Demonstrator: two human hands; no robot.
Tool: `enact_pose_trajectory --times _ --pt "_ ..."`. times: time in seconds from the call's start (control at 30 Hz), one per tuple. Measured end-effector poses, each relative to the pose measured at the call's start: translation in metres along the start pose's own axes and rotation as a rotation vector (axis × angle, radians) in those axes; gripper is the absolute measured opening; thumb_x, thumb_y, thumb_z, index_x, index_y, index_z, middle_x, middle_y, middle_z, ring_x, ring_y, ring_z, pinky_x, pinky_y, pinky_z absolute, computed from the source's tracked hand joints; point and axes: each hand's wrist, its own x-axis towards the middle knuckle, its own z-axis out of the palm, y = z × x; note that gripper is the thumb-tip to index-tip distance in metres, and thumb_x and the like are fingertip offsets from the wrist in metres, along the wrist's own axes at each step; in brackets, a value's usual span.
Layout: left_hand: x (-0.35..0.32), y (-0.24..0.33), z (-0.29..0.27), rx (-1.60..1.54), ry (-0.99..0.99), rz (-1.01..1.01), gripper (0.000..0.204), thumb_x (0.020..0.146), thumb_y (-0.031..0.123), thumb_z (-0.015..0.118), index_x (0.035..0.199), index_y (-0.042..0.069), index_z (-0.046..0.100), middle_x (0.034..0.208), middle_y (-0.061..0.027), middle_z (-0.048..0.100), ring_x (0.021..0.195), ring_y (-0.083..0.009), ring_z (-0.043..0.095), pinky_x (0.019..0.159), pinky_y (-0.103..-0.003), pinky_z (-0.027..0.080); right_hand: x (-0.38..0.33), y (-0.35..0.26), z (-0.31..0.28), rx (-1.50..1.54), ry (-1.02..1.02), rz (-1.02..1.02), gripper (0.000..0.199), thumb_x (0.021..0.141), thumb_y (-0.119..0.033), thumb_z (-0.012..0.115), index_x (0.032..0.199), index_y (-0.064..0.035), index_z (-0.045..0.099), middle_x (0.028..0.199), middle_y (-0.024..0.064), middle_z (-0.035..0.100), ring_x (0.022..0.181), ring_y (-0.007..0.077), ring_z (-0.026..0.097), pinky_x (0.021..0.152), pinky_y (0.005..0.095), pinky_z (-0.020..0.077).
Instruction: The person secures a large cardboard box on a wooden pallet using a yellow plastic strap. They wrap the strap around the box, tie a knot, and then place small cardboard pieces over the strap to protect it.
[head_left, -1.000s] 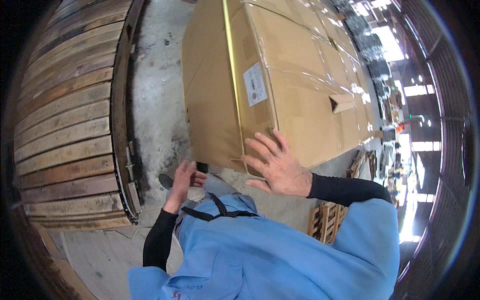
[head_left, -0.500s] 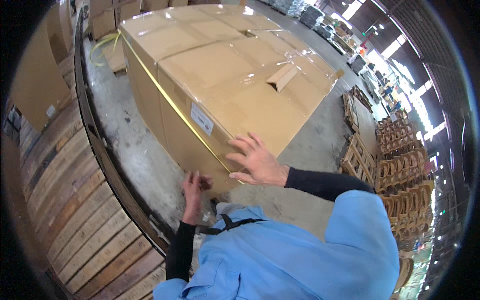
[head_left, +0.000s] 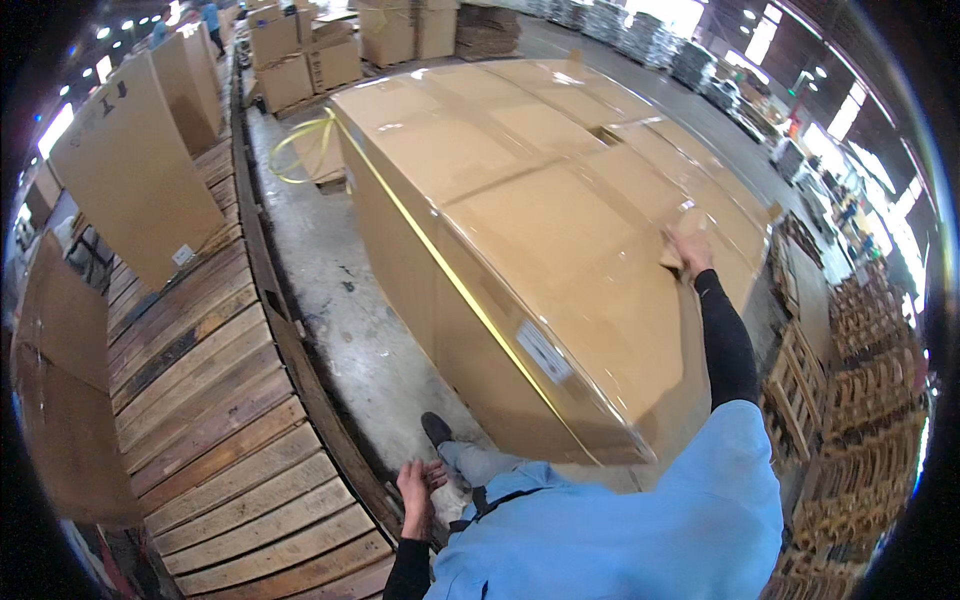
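Observation:
A large cardboard box [head_left: 560,220], taped and shiny on top, fills the middle of the view. Along its upper left side edge runs a yellow strap [head_left: 430,250], with loose loops at the far corner. My right hand [head_left: 688,248] reaches across the top, its fingers closed around a small folded cardboard piece [head_left: 692,217] near the right side. My left hand [head_left: 418,492] hangs low beside my body, clear of the box, fingers loosely apart and holding nothing. A white label [head_left: 544,350] is stuck on the side facing me.
A wooden slat platform [head_left: 240,430] with a dark raised edge runs along the left. Large cardboard sheets [head_left: 135,170] stand upright on it. Stacked boxes [head_left: 300,55] stand at the back. Pallets [head_left: 795,385] and stacked curved wooden parts [head_left: 860,400] line the right.
My right hand has left the near strap edge and moved far right to grasp the folded cardboard piece. My left hand has drawn away from the box's side, and the view has shifted.

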Motion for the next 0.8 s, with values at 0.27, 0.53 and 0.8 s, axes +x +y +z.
enact_pose_trajectory --times 0.27,0.53,0.8 --pt "0.077 0.098 -0.1 -0.349 0.443 0.047 0.022 0.104 0.028 0.054 0.112 0.012 0.04 0.09 -0.0147 0.067 0.065 -0.0228 0.062 0.051 -0.034 0.05 0.104 -0.104 0.104 0.0 -0.342 0.029 0.095 0.058 -0.006 0.084 0.142 0.0076 0.042 0.107 0.022 0.069 0.089 0.0295 0.07 0.077 0.041 0.0585" --pt "0.203 0.265 -0.079 -0.186 0.391 0.159 0.021 0.105 0.032 0.052 0.11 0.013 0.044 0.089 -0.0068 0.067 0.072 -0.0181 0.064 0.059 -0.031 0.054 0.075 -0.203 0.095 0.211 -0.251 0.039 0.089 0.06 -0.01 0.083 0.14 0.0045 0.049 0.11 0.0183 0.07 0.092 0.0255 0.07 0.081 0.0369 0.0568" --pt "0.379 0.485 0.036 0.092 0.02 0.367 0.02 0.104 0.026 0.057 0.103 0.008 0.048 0.098 -0.0123 0.07 0.079 -0.019 0.069 0.069 -0.031 0.056 0.038 -0.412 0.185 0.241 -0.572 -0.394 0.089 0.067 -0.022 0.088 0.144 -0.0075 0.047 0.121 0.0063 0.055 0.111 0.018 0.052 0.1 0.0323 0.0421"
